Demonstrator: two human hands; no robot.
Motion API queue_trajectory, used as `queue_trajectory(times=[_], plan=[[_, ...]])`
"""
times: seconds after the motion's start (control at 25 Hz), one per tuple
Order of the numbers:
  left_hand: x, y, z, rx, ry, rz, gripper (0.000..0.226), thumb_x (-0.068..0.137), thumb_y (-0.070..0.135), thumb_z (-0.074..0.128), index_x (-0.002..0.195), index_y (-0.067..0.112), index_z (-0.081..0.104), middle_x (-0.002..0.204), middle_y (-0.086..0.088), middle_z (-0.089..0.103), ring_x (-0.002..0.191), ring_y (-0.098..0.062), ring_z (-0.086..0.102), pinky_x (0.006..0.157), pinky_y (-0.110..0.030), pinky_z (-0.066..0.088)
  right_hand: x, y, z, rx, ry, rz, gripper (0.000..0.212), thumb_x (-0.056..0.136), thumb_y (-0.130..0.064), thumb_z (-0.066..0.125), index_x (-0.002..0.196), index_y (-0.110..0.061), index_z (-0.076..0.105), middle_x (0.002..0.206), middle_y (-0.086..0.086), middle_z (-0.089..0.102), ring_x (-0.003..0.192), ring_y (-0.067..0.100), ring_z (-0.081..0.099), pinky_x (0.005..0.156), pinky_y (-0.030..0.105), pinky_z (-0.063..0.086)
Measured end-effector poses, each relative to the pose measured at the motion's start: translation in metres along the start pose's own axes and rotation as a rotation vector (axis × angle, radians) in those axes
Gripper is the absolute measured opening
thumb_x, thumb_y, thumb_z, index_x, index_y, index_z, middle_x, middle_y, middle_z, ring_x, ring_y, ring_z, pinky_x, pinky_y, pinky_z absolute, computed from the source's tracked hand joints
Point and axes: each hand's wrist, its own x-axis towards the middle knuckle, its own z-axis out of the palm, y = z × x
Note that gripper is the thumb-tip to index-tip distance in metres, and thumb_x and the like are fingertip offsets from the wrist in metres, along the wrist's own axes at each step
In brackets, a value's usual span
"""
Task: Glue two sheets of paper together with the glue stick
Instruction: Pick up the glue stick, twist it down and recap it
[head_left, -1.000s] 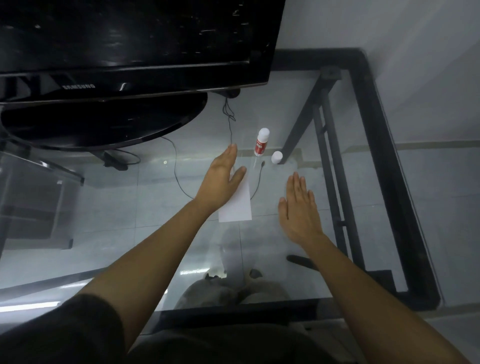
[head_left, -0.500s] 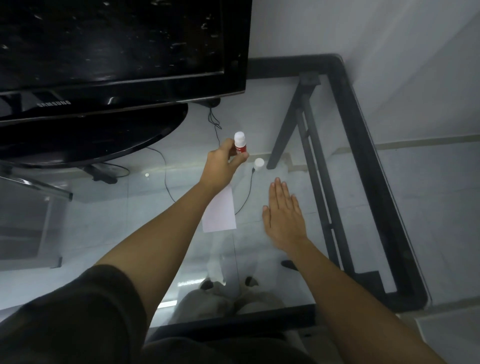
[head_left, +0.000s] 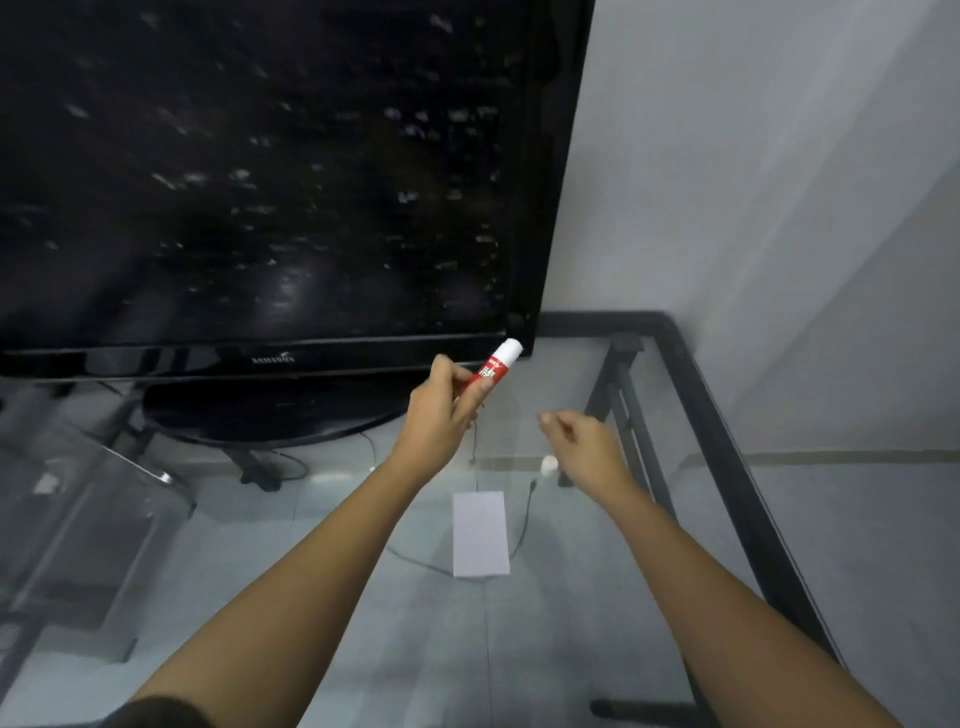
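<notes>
From the head view, the only 1 we have, we see our left hand (head_left: 441, 415) raised above the glass table (head_left: 727, 545), fingers wrapped around the lower, red part of the glue stick (head_left: 493, 368). The stick tilts up and to the right, its white end pointing toward the corner of the TV (head_left: 270, 176). Our right hand (head_left: 584, 449) hovers near it with loosely curled fingers that grip nothing, reaching toward the stick. Just below that hand a small white cap (head_left: 549, 464) lies on the glass.

The paper (head_left: 480, 533) lies flat on the table between our forearms, well below both hands. We can make out only 1 white rectangle; whether 2 sheets are stacked there we cannot tell.

We judge the stick light, rigid and smooth, so a firm hold around the barrel suits it, leaving the white end free. The glue itself is soft and would smear or break under hard pressure. The paper is thin and limp and will slide easily on glass; we should pin it flat with 1 palm near an edge while rubbing glue on.
</notes>
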Motion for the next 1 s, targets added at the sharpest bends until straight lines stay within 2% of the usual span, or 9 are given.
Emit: queue_trajectory(times=[0.16,0.32,0.48,0.6,0.72,0.84,0.88,0.92,1.0], plan=[[-0.007,0.037,-0.027,-0.034,0.053,0.163,0.017,0.088,0.038,0.054,0.080,0.032,0.041,0.074,0.011,0.058,0.063,0.005,0.059,0.052,-0.011,0.046,-0.001,-0.084,-0.026,0.365,0.010,-0.174,0.027,0.082,-0.060,0.049,0.086,-0.040,0.065,0.088,-0.018,0.068,0.090,-0.001,0.062,0.069,0.011,0.044],[-0.017,0.054,-0.036,-0.089,0.055,0.217,0.016,0.088,0.036,0.055,0.081,0.030,0.042,0.075,0.010,0.055,0.063,0.012,0.058,0.051,-0.007,0.043,-0.012,-0.117,-0.035,0.466,0.003,-0.280,0.028,0.074,-0.063,0.054,0.074,-0.041,0.070,0.081,-0.004,0.071,0.080,-0.001,0.063,0.066,0.004,0.045],[-0.028,0.051,-0.037,0.011,0.094,0.246,0.026,0.082,0.040,0.062,0.095,0.027,0.043,0.089,0.005,0.057,0.075,0.001,0.059,0.058,-0.010,0.046,-0.013,-0.114,-0.033,0.573,-0.013,-0.263,0.027,0.080,-0.054,0.058,0.078,-0.031,0.072,0.081,-0.009,0.073,0.087,0.004,0.066,0.080,0.018,0.049],[-0.035,0.046,-0.036,-0.041,0.148,0.267,0.023,0.080,0.034,0.068,0.088,0.027,0.048,0.091,0.002,0.063,0.076,-0.011,0.063,0.061,-0.017,0.053,-0.013,-0.110,-0.033,0.611,-0.012,-0.254,0.029,0.081,-0.055,0.056,0.077,-0.031,0.071,0.077,-0.012,0.071,0.087,0.003,0.065,0.086,0.023,0.047],[-0.031,0.051,-0.036,-0.457,0.003,0.029,0.039,0.073,0.047,0.066,0.094,0.017,0.052,0.080,-0.005,0.066,0.061,-0.010,0.063,0.056,-0.022,0.053,-0.014,-0.107,-0.032,0.653,-0.001,-0.263,0.031,0.079,-0.057,0.056,0.077,-0.030,0.071,0.077,-0.012,0.070,0.086,0.003,0.064,0.087,0.023,0.047],[-0.026,0.055,-0.046,-1.185,-0.347,-0.551,0.050,0.076,0.040,0.062,0.113,0.009,0.046,0.068,-0.010,0.060,0.045,-0.007,0.056,0.041,-0.012,0.047,-0.014,-0.106,-0.032,0.648,-0.020,-0.280,0.032,0.077,-0.059,0.056,0.085,-0.032,0.071,0.084,-0.012,0.071,0.092,0.004,0.064,0.083,0.019,0.048],[-0.024,0.054,-0.047,-1.283,-0.398,-0.670,0.051,0.079,0.038,0.059,0.117,0.008,0.043,0.064,-0.009,0.059,0.042,-0.007,0.054,0.037,-0.012,0.046,-0.014,-0.106,-0.032,0.634,-0.026,-0.284,0.031,0.078,-0.059,0.056,0.087,-0.033,0.071,0.086,-0.013,0.071,0.093,0.004,0.064,0.080,0.016,0.048],[-0.022,0.053,-0.048,-1.268,-0.417,-0.687,0.051,0.082,0.040,0.056,0.119,0.008,0.042,0.062,-0.008,0.058,0.042,-0.007,0.054,0.037,-0.012,0.046,-0.013,-0.106,-0.032,0.627,-0.026,-0.287,0.030,0.078,-0.058,0.055,0.087,-0.034,0.071,0.087,-0.013,0.071,0.093,0.003,0.064,0.078,0.013,0.048],[-0.023,0.052,-0.045,-0.952,-0.338,-0.459,0.049,0.083,0.048,0.053,0.115,0.011,0.046,0.068,-0.005,0.061,0.052,-0.007,0.056,0.047,-0.014,0.049,-0.011,-0.106,-0.034,0.636,-0.011,-0.293,0.026,0.080,-0.055,0.055,0.084,-0.036,0.071,0.087,-0.014,0.072,0.093,0.001,0.064,0.079,0.011,0.047]])
